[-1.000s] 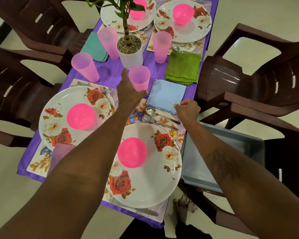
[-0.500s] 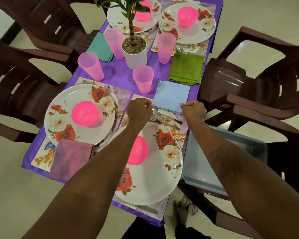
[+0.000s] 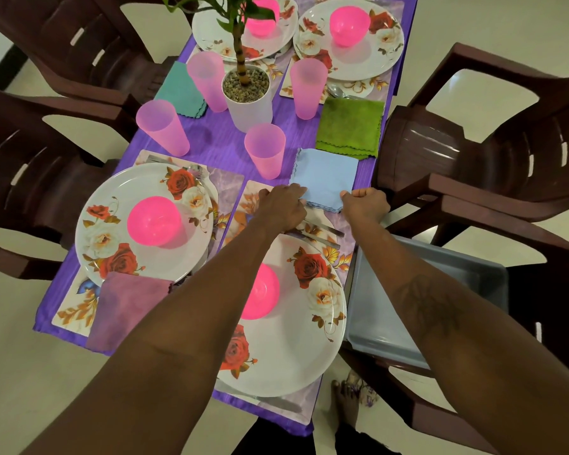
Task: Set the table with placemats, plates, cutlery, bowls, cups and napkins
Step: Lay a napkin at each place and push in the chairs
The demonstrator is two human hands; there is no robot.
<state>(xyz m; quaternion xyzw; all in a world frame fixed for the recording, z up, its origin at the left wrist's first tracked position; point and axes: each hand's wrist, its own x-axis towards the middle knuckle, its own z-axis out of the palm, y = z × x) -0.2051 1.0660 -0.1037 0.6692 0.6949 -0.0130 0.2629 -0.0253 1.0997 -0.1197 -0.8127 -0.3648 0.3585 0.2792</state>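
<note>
- The counter (image 3: 224,149), under a purple cloth, carries four settings. Each has a placemat, floral plate, pink bowl and cup, so the job looks nearly done.
- A grey tub (image 3: 385,310) sits on the chair at the right, within reach, probably as the carrier for the pieces.
- The near plate (image 3: 293,356) lies on its placemat, with the spoon and fork (image 3: 324,229) between it and the napkin.
- The light blue napkin (image 3: 327,174) lies flat just beyond that cutlery, beside the pink cup (image 3: 266,152). It is held by both near corners, likely to square it up.
- The right hand (image 3: 367,205) has its fingers curled in, pinching the near right corner.
- The left hand (image 3: 283,208) has curled fingers at the near left corner. It seems to pinch it, though the knuckles hide the tips.
- A second ago the left hand reached up by the pink cup, then passed over the cutlery. It is now on the napkin, while the right hand keeps its corner.
</note>
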